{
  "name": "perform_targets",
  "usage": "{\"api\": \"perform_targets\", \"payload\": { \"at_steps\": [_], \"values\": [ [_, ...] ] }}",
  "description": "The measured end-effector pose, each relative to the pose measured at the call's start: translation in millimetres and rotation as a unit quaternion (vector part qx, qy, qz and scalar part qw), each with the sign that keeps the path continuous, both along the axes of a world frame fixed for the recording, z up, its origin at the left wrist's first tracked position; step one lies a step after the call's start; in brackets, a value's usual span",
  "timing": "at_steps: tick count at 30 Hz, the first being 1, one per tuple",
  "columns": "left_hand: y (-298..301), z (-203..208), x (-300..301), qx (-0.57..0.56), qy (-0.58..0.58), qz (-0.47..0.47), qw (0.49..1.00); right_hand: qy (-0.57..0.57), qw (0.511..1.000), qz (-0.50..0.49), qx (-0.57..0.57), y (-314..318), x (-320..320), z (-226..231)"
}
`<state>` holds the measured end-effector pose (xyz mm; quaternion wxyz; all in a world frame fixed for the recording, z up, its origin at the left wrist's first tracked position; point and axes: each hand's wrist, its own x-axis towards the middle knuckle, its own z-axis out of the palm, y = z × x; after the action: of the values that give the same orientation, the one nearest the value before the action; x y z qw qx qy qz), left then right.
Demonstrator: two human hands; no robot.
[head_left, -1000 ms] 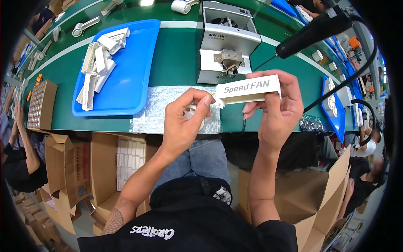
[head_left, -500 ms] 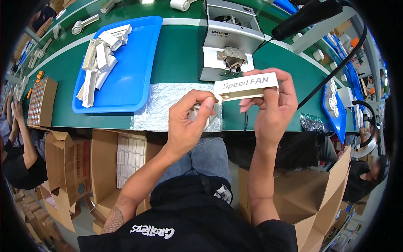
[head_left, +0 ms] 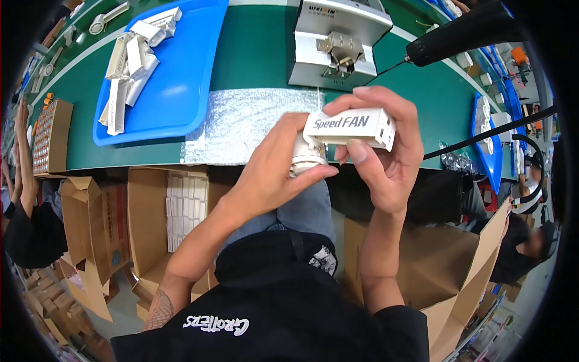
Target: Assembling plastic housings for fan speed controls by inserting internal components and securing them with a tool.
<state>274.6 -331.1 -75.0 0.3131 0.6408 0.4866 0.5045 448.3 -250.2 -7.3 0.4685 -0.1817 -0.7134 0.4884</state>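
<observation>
Busy workshop, people (head_left: pixel 36 238) both sides. Green desk (head_left: pixel 256 51), open cardboard boxes (head_left: pixel 143 223) below its edge. Blue tray (head_left: pixel 184 102) at left with piled housings (head_left: pixel 117 102), no round heads visible on them: those look left to do. White housing (head_left: pixel 338 124) is up over the desk's near edge, right grip (head_left: pixel 402 166) pinching it. Left grip (head_left: pixel 271 160) closed round white fan head (head_left: pixel 307 161) at its left end. Looks partway; can't tell if seated.

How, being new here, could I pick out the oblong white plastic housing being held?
From the green tabletop, look to the right hand above its near edge. It holds a white oblong plastic housing with grey lettering; unlike similar white housings heaped on the blue plastic tray, it is held up.
</observation>
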Motion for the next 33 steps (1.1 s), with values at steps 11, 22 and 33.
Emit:
{"api": "perform_targets", "payload": {
  "at_steps": [11,22,33],
  "values": [
    [5.0,5.3,-17.2,-0.003,0.021,0.037,0.999,-0.155,0.98,-0.029,0.117,12.1,11.8,-13.8],
    [6.9,-1.1,-16.1,0.03,-0.008,0.036,0.999,-0.143,0.966,0.005,0.214,22.4,17.8,-19.9],
    [9.9,-1.1,-14.1,0.021,-0.039,0.061,0.997,-0.167,0.972,0.015,0.166,21.4,4.0,-4.0]
  ]
}}
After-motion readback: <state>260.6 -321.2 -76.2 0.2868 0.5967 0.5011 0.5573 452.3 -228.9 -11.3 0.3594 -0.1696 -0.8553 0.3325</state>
